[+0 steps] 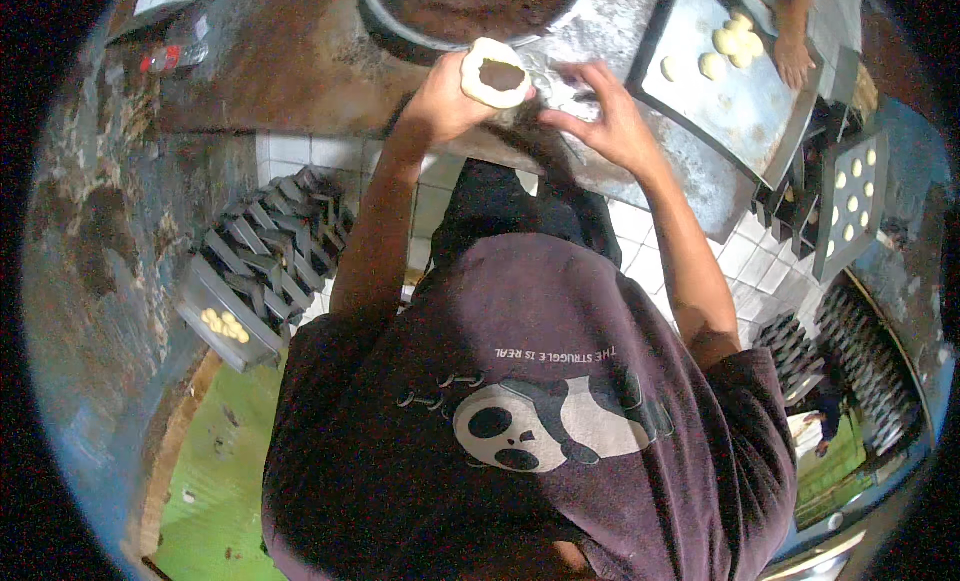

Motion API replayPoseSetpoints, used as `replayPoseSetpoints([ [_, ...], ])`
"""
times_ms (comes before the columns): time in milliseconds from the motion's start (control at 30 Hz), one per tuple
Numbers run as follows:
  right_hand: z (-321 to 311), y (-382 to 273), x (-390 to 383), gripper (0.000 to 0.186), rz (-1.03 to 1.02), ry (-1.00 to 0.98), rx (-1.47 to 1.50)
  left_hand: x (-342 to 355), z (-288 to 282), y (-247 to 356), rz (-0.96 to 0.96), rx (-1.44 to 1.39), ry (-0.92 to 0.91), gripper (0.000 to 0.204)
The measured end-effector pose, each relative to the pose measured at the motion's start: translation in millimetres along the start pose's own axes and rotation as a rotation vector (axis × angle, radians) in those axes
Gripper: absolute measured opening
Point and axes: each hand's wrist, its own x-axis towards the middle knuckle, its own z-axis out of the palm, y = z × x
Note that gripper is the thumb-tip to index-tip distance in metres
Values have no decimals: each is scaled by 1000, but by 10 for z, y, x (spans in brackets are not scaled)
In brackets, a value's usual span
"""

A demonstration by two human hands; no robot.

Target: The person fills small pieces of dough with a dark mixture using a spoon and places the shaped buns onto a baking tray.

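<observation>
My left hand [446, 99] is closed around a pale, flattened round of dough [478, 85], held up over the near edge of the worktable. A dark brown filling [500, 76] lies in the middle of the dough. Just to the right, my right hand [603, 119] has its thumb and fingers spread, apart from the dough, with nothing visible between them. Beyond both hands stands a wide metal basin [377, 23] with a dark brown mass inside.
To the right, a metal tray [690, 106] bears several dough balls [735, 43]; another person's hand [795, 63] rests at its far side. Stacked trays [270, 236] stand low at left, more at right [858, 196]. A clear bottle with red parts [172, 58] lies at far left.
</observation>
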Motion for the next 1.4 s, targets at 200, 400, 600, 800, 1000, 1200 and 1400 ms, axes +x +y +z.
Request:
replayPoseSetpoints([
  [200,-723,-637,191,69,-308,-65,43,299,311,367,85,-3,-273,48],
  [400,-1059,-292,-12,37,-99,-51,390,309,551,845,-8,-301,-269,59],
  [600,-1415,-492,-298,53,-18,42,523,350,951,961,-123,-521,-108,43],
  [800,-1643,-346,-349,71,-455,120,-110,524,1512,1098,-194,-773,190,27],
  [1000,-2006,-311,-532,29,-102,85,176,571,1598,1294,-195,-954,-131,31],
  [1200,-2019,-80,-616,42,-107,119,449,674,1914,1378,-73,-631,125,28],
  [1400,-2199,91,-645,75,-337,86,63,739,1963,1541,-146,-716,39,30],
])
